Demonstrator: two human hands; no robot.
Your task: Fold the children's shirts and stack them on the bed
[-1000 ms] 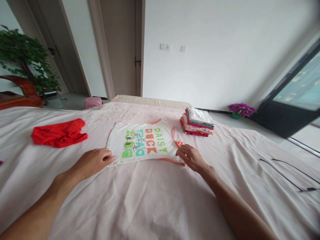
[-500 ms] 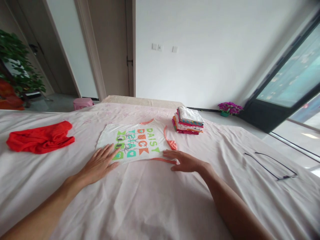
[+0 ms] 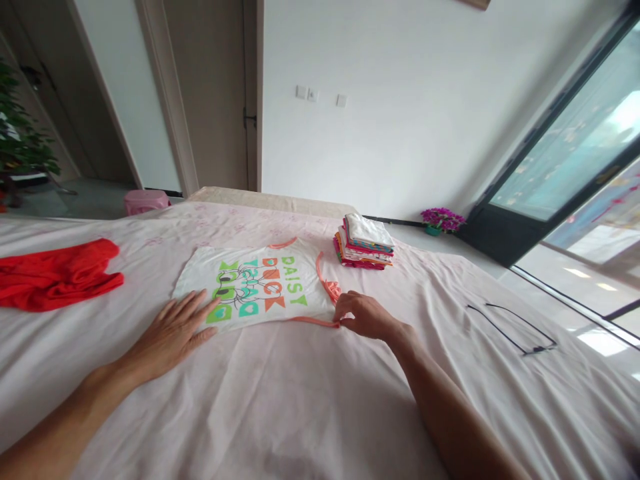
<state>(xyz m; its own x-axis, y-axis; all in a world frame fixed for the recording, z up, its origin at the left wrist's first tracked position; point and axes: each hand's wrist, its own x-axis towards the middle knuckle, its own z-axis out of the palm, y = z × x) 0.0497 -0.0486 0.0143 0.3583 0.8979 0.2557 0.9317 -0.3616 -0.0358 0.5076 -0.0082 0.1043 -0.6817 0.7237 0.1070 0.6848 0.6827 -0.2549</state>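
A white sleeveless shirt [image 3: 260,287] with coral trim and a colourful "DAISY DUCK" print lies spread on the bed, its hem to the left and its neckline to the right. My left hand [image 3: 177,325] rests flat on the near hem corner with its fingers stretched out. At the near shoulder, the fingertips of my right hand [image 3: 363,315] pinch the coral-edged strap, next to a small ruffled coral piece.
Beyond my right hand stands a stack of folded clothes [image 3: 364,241], white on top. A crumpled red garment [image 3: 60,273] lies at the left. Eyeglasses [image 3: 520,330] lie on the pinkish bedsheet [image 3: 295,400] at the right. A pink stool [image 3: 147,201] stands past the bed.
My right hand's fingers have gone from stretched over the shirt's shoulder to pinched on its strap. My left hand stays flat on the hem. The whole view has shifted slightly to the right.
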